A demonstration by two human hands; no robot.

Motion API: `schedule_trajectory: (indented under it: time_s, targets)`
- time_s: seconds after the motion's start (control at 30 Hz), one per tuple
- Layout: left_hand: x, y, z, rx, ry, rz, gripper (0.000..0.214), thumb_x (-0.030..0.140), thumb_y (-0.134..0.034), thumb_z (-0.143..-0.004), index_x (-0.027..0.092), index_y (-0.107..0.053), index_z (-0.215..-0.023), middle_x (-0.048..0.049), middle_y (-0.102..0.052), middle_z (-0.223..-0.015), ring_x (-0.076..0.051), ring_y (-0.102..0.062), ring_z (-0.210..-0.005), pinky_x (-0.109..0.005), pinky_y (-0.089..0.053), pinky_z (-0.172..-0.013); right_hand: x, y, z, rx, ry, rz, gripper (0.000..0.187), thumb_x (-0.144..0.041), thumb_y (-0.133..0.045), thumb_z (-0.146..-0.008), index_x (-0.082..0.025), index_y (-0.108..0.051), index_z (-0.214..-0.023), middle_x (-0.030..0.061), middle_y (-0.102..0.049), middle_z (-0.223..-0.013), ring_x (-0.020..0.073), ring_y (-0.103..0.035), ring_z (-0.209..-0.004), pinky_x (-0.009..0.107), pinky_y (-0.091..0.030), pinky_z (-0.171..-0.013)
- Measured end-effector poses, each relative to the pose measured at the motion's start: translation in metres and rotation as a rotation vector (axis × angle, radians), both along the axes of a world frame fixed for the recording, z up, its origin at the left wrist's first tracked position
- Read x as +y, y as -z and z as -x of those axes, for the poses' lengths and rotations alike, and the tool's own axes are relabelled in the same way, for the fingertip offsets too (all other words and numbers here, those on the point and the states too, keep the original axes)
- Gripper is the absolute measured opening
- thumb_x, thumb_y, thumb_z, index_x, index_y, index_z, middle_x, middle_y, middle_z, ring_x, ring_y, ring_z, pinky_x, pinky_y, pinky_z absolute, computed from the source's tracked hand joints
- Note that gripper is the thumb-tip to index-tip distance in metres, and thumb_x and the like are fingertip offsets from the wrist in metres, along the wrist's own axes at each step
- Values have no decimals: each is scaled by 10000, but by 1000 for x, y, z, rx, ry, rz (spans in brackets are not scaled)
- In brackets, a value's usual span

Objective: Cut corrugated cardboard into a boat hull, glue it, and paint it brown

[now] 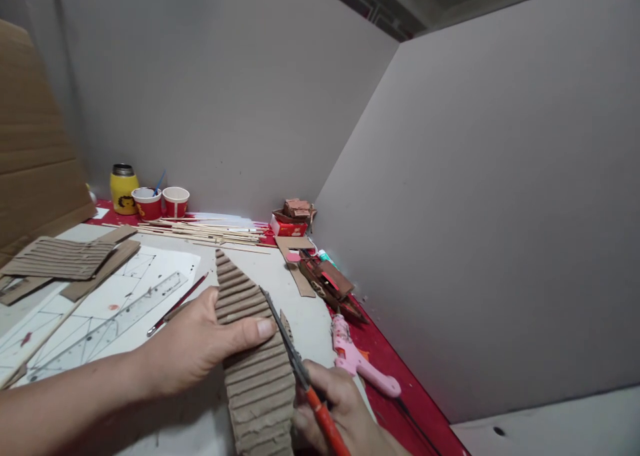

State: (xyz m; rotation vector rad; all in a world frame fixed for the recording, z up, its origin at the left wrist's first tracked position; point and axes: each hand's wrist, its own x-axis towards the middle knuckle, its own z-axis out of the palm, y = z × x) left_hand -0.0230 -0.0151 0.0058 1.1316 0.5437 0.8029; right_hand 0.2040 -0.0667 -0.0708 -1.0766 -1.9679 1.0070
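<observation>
A strip of corrugated cardboard (260,389) with a pointed top end stands tilted in front of me. My left hand (200,339) grips it from the left, with the thumb flat across the ridges and the other fingers hidden behind. In my right hand (335,403) are scissors (320,409) with orange handles. Their dark blades lie along the right edge of the cardboard. A small cardboard sliver (286,323) shows just beyond the blades.
To the left lie a clear ruler (107,326), a pencil (180,303), a drawn paper plan (145,263) and ridged cardboard pieces (63,257). Thin wooden sticks (210,233) lie behind. At right are a pink glue gun (363,363) and a brown model boat (333,286).
</observation>
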Motion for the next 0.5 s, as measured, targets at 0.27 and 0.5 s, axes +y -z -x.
schedule_trajectory:
  time_s: [0.27,0.5]
  targets:
    - [3,-7,-1,28,-122,82,296,438,-678,-839,145,-654,-805,-14,-648,-714,-121,-578,-616,-213,-472,-562,5,10,-4,268,173,87,468,-627,-539,-855,-201,-431,-692,-68,-322,-541,80,-268,-478,220,-227,-427]
    - [7,9,-5,61,-265,42,556,619,-434,-918,239,-562,-1304,-31,-640,-850,-134,-553,-583,-254,-486,-526,-2,14,-1,673,157,469,588,-712,-660,-718,-164,-584,-916,19,-623,-645,109,-573,-458,203,-446,-423]
